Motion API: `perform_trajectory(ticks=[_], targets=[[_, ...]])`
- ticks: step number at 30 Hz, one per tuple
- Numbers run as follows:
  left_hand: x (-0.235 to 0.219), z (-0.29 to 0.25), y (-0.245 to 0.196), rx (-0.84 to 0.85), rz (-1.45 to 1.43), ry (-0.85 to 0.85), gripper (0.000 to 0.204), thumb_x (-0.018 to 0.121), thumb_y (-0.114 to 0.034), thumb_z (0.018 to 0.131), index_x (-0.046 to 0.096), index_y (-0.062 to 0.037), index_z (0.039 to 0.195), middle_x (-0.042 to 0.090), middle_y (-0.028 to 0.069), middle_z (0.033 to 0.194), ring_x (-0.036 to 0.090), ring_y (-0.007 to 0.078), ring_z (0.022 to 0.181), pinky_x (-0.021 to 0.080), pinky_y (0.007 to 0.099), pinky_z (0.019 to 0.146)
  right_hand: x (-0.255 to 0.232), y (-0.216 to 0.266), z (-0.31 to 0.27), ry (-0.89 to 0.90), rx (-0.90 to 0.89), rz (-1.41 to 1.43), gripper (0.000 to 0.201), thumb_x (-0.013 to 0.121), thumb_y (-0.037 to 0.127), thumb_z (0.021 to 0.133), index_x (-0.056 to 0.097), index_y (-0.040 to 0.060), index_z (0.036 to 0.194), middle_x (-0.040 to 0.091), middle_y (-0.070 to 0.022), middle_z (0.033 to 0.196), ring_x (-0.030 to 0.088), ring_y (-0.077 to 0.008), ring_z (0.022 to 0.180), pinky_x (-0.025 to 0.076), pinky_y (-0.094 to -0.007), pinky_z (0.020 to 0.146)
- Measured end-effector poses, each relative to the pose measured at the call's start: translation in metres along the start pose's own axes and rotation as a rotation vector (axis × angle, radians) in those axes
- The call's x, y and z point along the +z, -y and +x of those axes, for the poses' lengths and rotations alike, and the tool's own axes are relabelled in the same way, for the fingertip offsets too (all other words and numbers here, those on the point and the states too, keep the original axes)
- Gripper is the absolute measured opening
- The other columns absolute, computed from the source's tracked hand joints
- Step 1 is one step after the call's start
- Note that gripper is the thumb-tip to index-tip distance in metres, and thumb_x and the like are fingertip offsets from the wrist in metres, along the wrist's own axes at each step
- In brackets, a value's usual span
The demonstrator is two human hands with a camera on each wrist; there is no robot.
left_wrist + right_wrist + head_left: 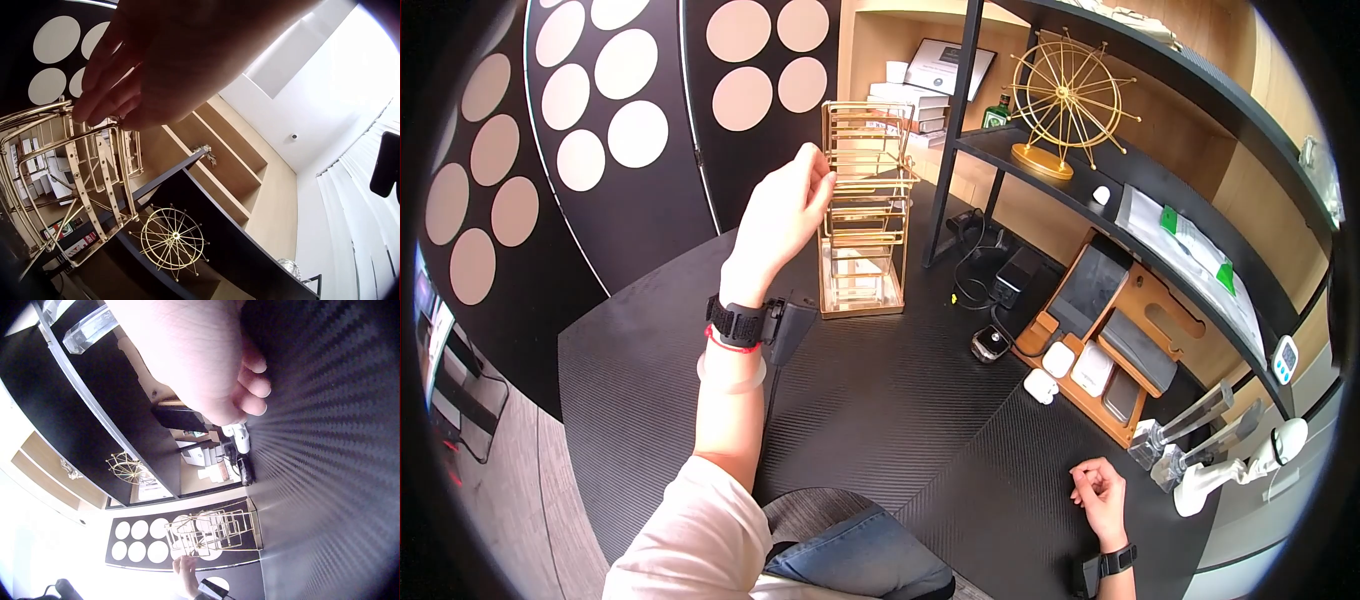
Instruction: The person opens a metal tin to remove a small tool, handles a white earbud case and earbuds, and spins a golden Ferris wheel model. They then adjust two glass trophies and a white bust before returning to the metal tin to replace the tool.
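Note:
A tall gold wire rack (pixel 867 185), with many stacked bars and a mirrored base, stands upright on the black table (pixel 880 400). My left hand (pixel 778 215) is raised at its left side, fingertips right at the upper bars. The left wrist view shows the fingers (pixel 103 103) reaching along the gold frame (pixel 69 162), lightly bent, partly overlapping its rails. My right hand (pixel 1102 490) rests on the table at the lower right, its fingers loosely curled with nothing in them. In the right wrist view its fingertips (pixel 255 387) lie just over the textured table surface.
A brown wooden dock (pixel 1090 350) with phones and earbud cases stands at the right, beside a watch (pixel 990 344) and cables. Above it, a dark shelf bears a gold Ferris wheel ornament (pixel 1068 92). A white stand (pixel 1240 470) and clear-based holders (pixel 1170 465) are near the right edge.

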State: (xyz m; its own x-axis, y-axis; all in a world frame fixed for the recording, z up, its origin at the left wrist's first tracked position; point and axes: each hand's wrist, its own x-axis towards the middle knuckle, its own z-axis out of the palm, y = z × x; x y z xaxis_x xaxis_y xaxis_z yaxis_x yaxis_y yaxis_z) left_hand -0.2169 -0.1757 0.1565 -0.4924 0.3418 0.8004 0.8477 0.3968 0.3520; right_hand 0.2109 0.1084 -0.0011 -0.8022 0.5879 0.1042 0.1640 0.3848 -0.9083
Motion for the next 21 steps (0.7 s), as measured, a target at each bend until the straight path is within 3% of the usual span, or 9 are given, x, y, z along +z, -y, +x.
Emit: perform_trajectory(ticks=[3, 5, 6, 8, 11, 14, 18, 20, 21], targets=[[-0.003, -0.003, 0.000, -0.062, 0.055, 0.059, 0.027, 0.061, -0.017, 0.093, 0.052, -0.0045, 0.115, 0.063, 0.0108, 0.072, 0.065, 0.0258, 0.067, 0.051, 0.0374, 0.063, 0.000, 0.001, 0.000, 0.002, -0.003, 0.006, 0.003, 0.063, 0.003, 0.093, 0.064, 0.0004, 0.094, 0.063, 0.0002, 0.066, 0.058, -0.0045, 0.055, 0.045, -0.0187, 0.050], [-0.006, -0.006, -0.001, -0.029, 0.114, 0.083, 0.064, 0.060, -0.013, 0.095, 0.025, -0.0108, 0.149, 0.066, 0.0085, 0.076, 0.066, 0.0160, 0.063, 0.052, 0.0294, 0.062, 0.000, 0.001, 0.000, 0.003, -0.001, 0.008, 0.003, 0.063, 0.003, 0.093, 0.063, 0.0003, 0.094, 0.063, 0.0001, 0.066, 0.058, -0.0045, 0.055, 0.045, -0.0187, 0.050], [-0.007, -0.006, -0.001, -0.030, 0.114, 0.082, 0.064, 0.060, -0.013, 0.095, 0.025, -0.0108, 0.149, 0.066, 0.0085, 0.076, 0.066, 0.0160, 0.063, 0.052, 0.0294, 0.062, 0.000, 0.002, 0.000, 0.002, 0.001, 0.005, 0.003, 0.063, 0.003, 0.093, 0.063, 0.0002, 0.094, 0.063, 0.0001, 0.066, 0.058, -0.0045, 0.055, 0.045, -0.0187, 0.050], [-0.010, -0.007, -0.002, -0.124, 0.059, 0.154, 0.092, 0.064, -0.013, 0.092, -0.001, -0.0149, 0.156, 0.068, 0.0093, 0.075, 0.066, 0.0170, 0.061, 0.053, 0.0294, 0.062, 0.000, 0.002, 0.000, 0.002, 0.002, 0.000, 0.003, 0.063, 0.003, 0.093, 0.063, 0.0001, 0.094, 0.063, 0.0000, 0.066, 0.058, -0.0044, 0.055, 0.045, -0.0188, 0.050], [-0.012, -0.008, -0.003, -0.134, 0.094, 0.227, 0.100, 0.067, -0.013, 0.090, -0.008, -0.0167, 0.156, 0.068, 0.0097, 0.073, 0.067, 0.0172, 0.061, 0.054, 0.0289, 0.063, 0.000, 0.001, 0.000, 0.000, -0.001, -0.005, 0.003, 0.062, 0.002, 0.093, 0.063, -0.0003, 0.094, 0.063, -0.0003, 0.066, 0.058, -0.0044, 0.055, 0.045, -0.0189, 0.050], [-0.011, -0.008, 0.000, -0.130, 0.149, 0.301, 0.094, 0.068, -0.020, 0.087, 0.005, -0.0136, 0.156, 0.068, 0.0107, 0.071, 0.069, 0.0267, 0.068, 0.054, 0.0380, 0.065, 0.000, 0.000, 0.000, 0.002, -0.002, 0.009, 0.003, 0.063, 0.002, 0.093, 0.063, -0.0005, 0.094, 0.063, -0.0006, 0.066, 0.058, -0.0045, 0.055, 0.045, -0.0190, 0.050], [-0.012, -0.004, -0.008, -0.186, 0.072, 0.221, 0.072, 0.066, -0.021, 0.089, 0.027, -0.0134, 0.149, 0.067, 0.0097, 0.069, 0.068, 0.0265, 0.065, 0.053, 0.0368, 0.062, -0.001, 0.000, 0.000, 0.001, 0.009, -0.008, 0.003, 0.063, 0.003, 0.093, 0.063, -0.0006, 0.094, 0.064, -0.0012, 0.068, 0.058, -0.0046, 0.056, 0.045, -0.0189, 0.050], [-0.012, 0.001, -0.009, -0.108, 0.044, 0.065, 0.038, 0.064, -0.023, 0.092, 0.051, -0.0073, 0.124, 0.062, 0.0091, 0.068, 0.062, 0.0256, 0.059, 0.050, 0.0355, 0.059, -0.001, 0.000, 0.000, 0.002, 0.007, -0.007, 0.003, 0.063, 0.003, 0.093, 0.063, -0.0006, 0.094, 0.064, -0.0013, 0.068, 0.058, -0.0047, 0.056, 0.045, -0.0188, 0.051], [-0.011, 0.001, -0.010, -0.108, 0.044, 0.065, 0.038, 0.064, -0.023, 0.092, 0.051, -0.0073, 0.124, 0.062, 0.0091, 0.068, 0.062, 0.0256, 0.059, 0.050, 0.0355, 0.059, -0.001, 0.000, 0.000, 0.004, 0.006, -0.008, 0.003, 0.063, 0.003, 0.093, 0.063, -0.0005, 0.094, 0.064, -0.0012, 0.068, 0.059, -0.0047, 0.056, 0.045, -0.0188, 0.051]])
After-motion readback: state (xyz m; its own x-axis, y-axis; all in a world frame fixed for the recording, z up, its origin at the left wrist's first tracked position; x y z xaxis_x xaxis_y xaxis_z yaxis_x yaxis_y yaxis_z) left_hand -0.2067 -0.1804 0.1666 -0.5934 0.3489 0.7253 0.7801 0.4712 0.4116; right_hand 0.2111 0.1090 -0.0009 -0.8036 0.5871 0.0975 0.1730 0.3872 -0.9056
